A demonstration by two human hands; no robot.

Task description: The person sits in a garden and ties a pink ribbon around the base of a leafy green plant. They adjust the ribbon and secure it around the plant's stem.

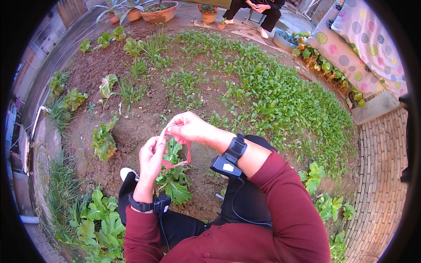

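Both hands are raised over a leafy green plant (pixel 176 184) that grows in the soil between my feet. A pink fabric strip (pixel 188 153) runs between my fingers and hangs in a loop above the leaves. My left hand (pixel 152 156) pinches the strip between thumb and fingers. Slightly higher and to the right, my right hand (pixel 187 129) pinches another part of it, the fingers bent. The hands are close together. Part of the strip is hidden behind the fingers. Each wrist wears a black strapped device with a cable.
Dense low seedlings (pixel 279 92) cover the bed's right side. Other leafy plants (pixel 104 139) grow at the left, with a large clump (pixel 98 223) at lower left. A brick path (pixel 378 177) borders the right. A seated person (pixel 258 10) and terracotta pots (pixel 159 13) are at the far edge.
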